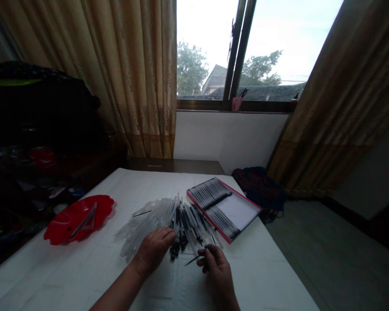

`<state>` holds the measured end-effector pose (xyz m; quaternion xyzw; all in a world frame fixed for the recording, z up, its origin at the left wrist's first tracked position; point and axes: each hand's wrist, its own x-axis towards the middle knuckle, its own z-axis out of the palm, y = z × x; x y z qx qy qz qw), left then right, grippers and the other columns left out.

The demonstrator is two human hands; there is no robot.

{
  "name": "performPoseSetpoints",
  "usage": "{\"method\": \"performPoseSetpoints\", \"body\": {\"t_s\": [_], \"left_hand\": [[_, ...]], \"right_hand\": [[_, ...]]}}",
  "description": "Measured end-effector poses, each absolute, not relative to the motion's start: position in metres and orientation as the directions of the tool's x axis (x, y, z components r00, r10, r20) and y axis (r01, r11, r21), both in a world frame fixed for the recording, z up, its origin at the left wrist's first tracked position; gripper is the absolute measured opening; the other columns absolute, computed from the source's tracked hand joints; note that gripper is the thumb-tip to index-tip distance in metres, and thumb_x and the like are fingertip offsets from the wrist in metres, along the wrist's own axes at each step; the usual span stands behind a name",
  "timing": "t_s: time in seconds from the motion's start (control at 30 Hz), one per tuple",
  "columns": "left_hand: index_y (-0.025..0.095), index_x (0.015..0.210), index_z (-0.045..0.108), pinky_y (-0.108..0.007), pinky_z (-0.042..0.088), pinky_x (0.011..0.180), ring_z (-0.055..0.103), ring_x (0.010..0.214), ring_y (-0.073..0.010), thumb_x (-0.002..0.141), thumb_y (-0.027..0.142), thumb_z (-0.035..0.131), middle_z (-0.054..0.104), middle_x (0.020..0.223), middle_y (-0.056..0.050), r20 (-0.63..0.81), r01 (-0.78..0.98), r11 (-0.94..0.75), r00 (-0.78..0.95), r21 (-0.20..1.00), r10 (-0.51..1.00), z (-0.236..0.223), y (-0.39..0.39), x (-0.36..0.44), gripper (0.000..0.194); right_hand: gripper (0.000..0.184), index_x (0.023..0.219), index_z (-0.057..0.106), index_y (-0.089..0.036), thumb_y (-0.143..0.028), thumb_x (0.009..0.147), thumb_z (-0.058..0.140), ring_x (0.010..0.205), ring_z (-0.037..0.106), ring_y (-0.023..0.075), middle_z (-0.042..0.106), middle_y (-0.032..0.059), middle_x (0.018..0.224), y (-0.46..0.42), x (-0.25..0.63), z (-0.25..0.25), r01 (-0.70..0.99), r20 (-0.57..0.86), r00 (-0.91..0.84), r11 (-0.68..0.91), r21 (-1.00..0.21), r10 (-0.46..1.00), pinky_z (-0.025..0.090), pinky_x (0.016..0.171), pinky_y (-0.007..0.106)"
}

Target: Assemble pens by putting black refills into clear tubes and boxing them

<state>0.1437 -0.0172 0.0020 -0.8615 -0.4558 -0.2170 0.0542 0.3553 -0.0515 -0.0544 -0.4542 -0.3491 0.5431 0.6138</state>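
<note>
Clear plastic pens [149,226] with black ends lie in a loose, fan-shaped heap on the white bench [68,276], directly in front of both hands. The left hand [154,250] lies against the near side of the heap, with its fingers close together and their tips on the black ends, but it is not possible to tell if they grip something. The right hand [218,270] is just beside the heap, and its fingers are pinched together on a thin black refill [192,260], which points away to the left. Behind the heap, a shallow box with pink rim [240,193] holds neat rows of dark pens. To the left, a red plastic dish [108,207] with wavy edge carries a long, pale triangular object [86,220].
</note>
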Motion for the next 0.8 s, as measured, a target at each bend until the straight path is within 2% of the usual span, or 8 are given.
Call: {"method": "performPoseSetpoints", "body": {"t_s": [0.13,0.2,0.23,0.33,0.43,0.57,0.63,0.8], "left_hand": [[0.021,0.103,0.057,-0.023,0.054,0.072,0.069,0.079,-0.0144,0.095,0.021,0.036,0.072,0.087,-0.004,0.516,0.778,-0.581,0.406,0.238,0.754,0.009,-0.045,0.159,0.023],[0.021,0.1,0.057,-0.02,0.053,0.062,0.067,0.066,-0.0123,0.096,0.027,0.036,0.069,0.075,-0.001,0.519,0.682,-0.527,0.247,0.507,0.818,0.01,-0.062,0.167,0.022],[0.022,0.099,0.058,-0.019,0.052,0.061,0.067,0.065,-0.0121,0.096,0.031,0.037,0.068,0.073,-0.001,0.487,0.646,-0.481,0.188,0.592,0.853,0.009,-0.069,0.169,0.023],[0.021,0.102,0.062,-0.02,0.053,0.058,0.068,0.066,-0.0142,0.094,0.042,0.037,0.069,0.072,-0.001,0.431,0.581,-0.372,0.039,0.724,0.901,0.001,-0.083,0.171,0.033],[0.021,0.102,0.066,-0.022,0.055,0.058,0.069,0.068,-0.0167,0.09,0.052,0.04,0.071,0.072,-0.002,0.403,0.556,-0.319,-0.031,0.767,0.914,-0.009,-0.085,0.165,0.042],[0.023,0.104,0.067,-0.023,0.056,0.071,0.071,0.081,-0.0178,0.089,0.048,0.045,0.075,0.09,-0.004,0.424,0.552,-0.35,-0.007,0.757,0.906,-0.013,-0.083,0.155,0.037],[0.024,0.104,0.067,-0.024,0.056,0.076,0.07,0.087,-0.0181,0.09,0.046,0.046,0.075,0.096,-0.004,0.449,0.563,-0.373,0.004,0.738,0.894,-0.013,-0.082,0.151,0.034],[0.025,0.102,0.067,-0.023,0.056,0.076,0.072,0.085,-0.0173,0.09,0.043,0.047,0.075,0.093,-0.002,0.506,0.599,-0.404,-0.003,0.691,0.862,-0.019,-0.083,0.145,0.03]], "right_hand": [[0.05,0.081,0.054,-0.018,-0.06,0.062,0.074,0.054,0.063,0.0142,0.071,0.0044,0.073,-0.054,0.357,-0.051,-0.429,-0.098,0.178,-0.012,-0.903,0.979,0.042,0.044,0.02],[0.05,0.082,0.053,-0.019,-0.059,0.062,0.074,0.056,0.065,0.015,0.072,0.0036,0.074,-0.055,0.359,-0.047,-0.476,-0.122,0.179,-0.022,-0.879,0.976,0.043,0.045,0.021],[0.05,0.083,0.052,-0.02,-0.059,0.063,0.074,0.057,0.065,0.0155,0.072,0.0032,0.074,-0.056,0.36,-0.043,-0.492,-0.128,0.18,-0.023,-0.87,0.975,0.044,0.046,0.021],[0.045,0.09,0.05,-0.021,-0.055,0.07,0.071,0.062,0.067,0.0164,0.071,0.0025,0.08,-0.055,0.358,-0.021,-0.495,-0.07,0.193,0.035,-0.868,0.979,0.047,0.049,0.022],[0.037,0.091,0.05,-0.022,-0.054,0.078,0.064,0.063,0.066,0.0162,0.071,0.0025,0.082,-0.05,0.352,0.01,-0.443,0.065,0.185,0.142,-0.885,0.981,0.049,0.052,0.024],[0.034,0.09,0.05,-0.021,-0.053,0.082,0.059,0.062,0.065,0.0153,0.069,0.0027,0.082,-0.043,0.338,0.034,-0.354,0.197,0.137,0.234,-0.905,0.971,0.05,0.052,0.025],[0.035,0.09,0.049,-0.021,-0.054,0.083,0.057,0.06,0.064,0.015,0.069,0.0033,0.082,-0.043,0.332,0.033,-0.33,0.225,0.112,0.25,-0.91,0.968,0.049,0.051,0.024],[0.033,0.092,0.048,-0.021,-0.053,0.086,0.053,0.059,0.063,0.0142,0.069,0.0041,0.082,-0.044,0.325,0.023,-0.311,0.23,0.083,0.245,-0.918,0.97,0.047,0.048,0.023]]}}
